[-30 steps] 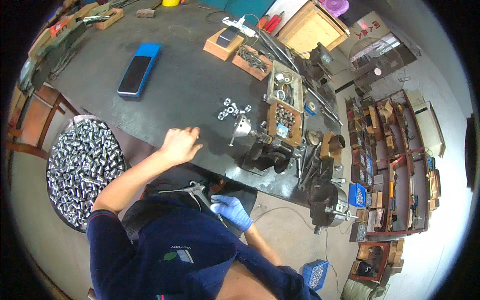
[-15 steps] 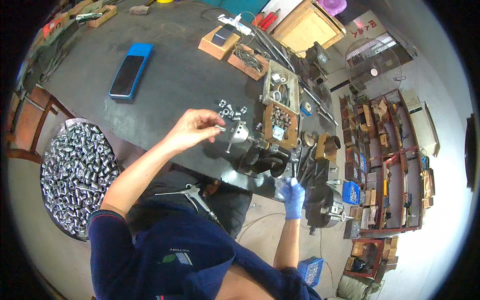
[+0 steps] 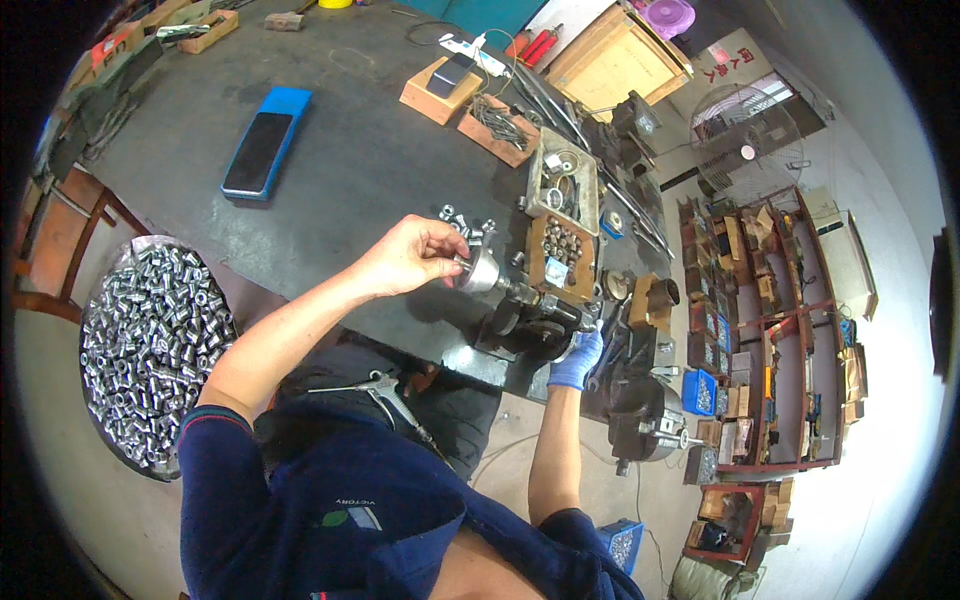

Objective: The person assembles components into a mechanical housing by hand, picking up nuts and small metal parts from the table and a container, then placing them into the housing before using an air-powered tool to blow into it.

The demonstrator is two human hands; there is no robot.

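Observation:
My bare left hand (image 3: 422,257) pinches a small shiny metal fitting (image 3: 461,262), mostly hidden by the fingers, against the face of a silver chuck (image 3: 481,270). The chuck sits at the left end of a dark bench-mounted spindle fixture (image 3: 525,325). My right hand (image 3: 578,360), in a blue-and-white glove, is closed at the fixture's right end; what its fingers hold is hidden. Just behind the chuck lie several loose metal fittings (image 3: 462,222) on the dark bench (image 3: 370,150).
A big round container of metal fittings (image 3: 155,350) stands at left. An air blow gun (image 3: 385,392) lies near my lap. Beyond the fixture are a wooden box of small parts (image 3: 560,252), a parts tray (image 3: 563,175) and a blue-cased device (image 3: 265,145). Another chuck (image 3: 648,420) stands at right.
My left hand has moved right, bringing the small fitting to the chuck's face. My right hand has moved up and slightly left onto the fixture's right end, its fingers closing there.

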